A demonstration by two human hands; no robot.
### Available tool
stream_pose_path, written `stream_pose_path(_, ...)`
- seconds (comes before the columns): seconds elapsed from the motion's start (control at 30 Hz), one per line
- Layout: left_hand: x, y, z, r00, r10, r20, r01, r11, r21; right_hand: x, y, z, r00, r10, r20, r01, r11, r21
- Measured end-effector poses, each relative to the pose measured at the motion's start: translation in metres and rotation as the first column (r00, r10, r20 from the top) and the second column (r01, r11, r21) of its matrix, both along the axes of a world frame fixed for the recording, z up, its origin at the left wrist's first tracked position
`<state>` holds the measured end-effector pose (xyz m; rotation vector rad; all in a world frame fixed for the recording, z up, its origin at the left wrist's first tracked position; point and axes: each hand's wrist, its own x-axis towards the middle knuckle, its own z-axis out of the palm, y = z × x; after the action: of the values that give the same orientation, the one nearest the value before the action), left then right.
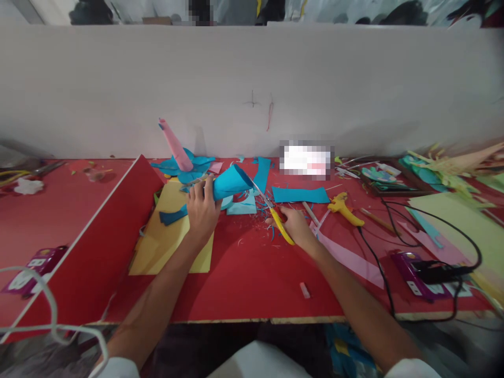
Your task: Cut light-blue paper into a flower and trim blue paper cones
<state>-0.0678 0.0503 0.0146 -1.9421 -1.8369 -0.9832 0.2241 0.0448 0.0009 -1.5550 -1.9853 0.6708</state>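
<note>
My left hand point(203, 210) is wrapped round a blue paper cone point(232, 181), its wide mouth turned to the right. In my right hand point(296, 224) is a pair of scissors point(281, 226) with yellow and red handles. The blades reach up and left to the rim of the cone; whether they bite into the paper I cannot make out. Beneath the cone lie light blue paper pieces point(243, 205) and thin blue clippings. A sheaf of yellow paper point(173, 247) sits under my left wrist.
A pink paper cone point(176, 144) stands on blue cut paper at the back. Blue strips point(301, 195), a yellow glue gun point(346, 210) with its black cable, and a pink strip point(350, 257) lie to the right. A purple power box point(419, 275) is near the front. A red divider point(106, 247) borders the left.
</note>
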Motion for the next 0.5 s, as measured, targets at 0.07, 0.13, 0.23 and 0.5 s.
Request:
stream_pose_path(0.07,0.000,0.000,0.001,1.000,-0.003,0.001,0.003,1.000,-0.005,0.001,0.001,0.000,1.000,-0.025,0.013,0.025,0.999,0.021)
stream_pose_path(0.13,0.000,0.000,0.002,1.000,-0.003,0.007,0.003,1.000,-0.006,0.002,0.002,-0.002,0.999,-0.036,-0.001,0.036,0.998,0.044)
stream_pose_path(0.23,-0.001,0.000,0.004,1.000,0.005,0.019,-0.004,1.000,-0.012,0.002,0.003,-0.009,0.997,-0.003,-0.081,0.005,0.999,0.032)
stream_pose_path(0.5,-0.002,0.000,0.000,1.000,-0.027,-0.002,0.027,0.999,0.019,0.000,0.001,-0.013,0.996,0.081,-0.039,-0.082,0.996,-0.037)
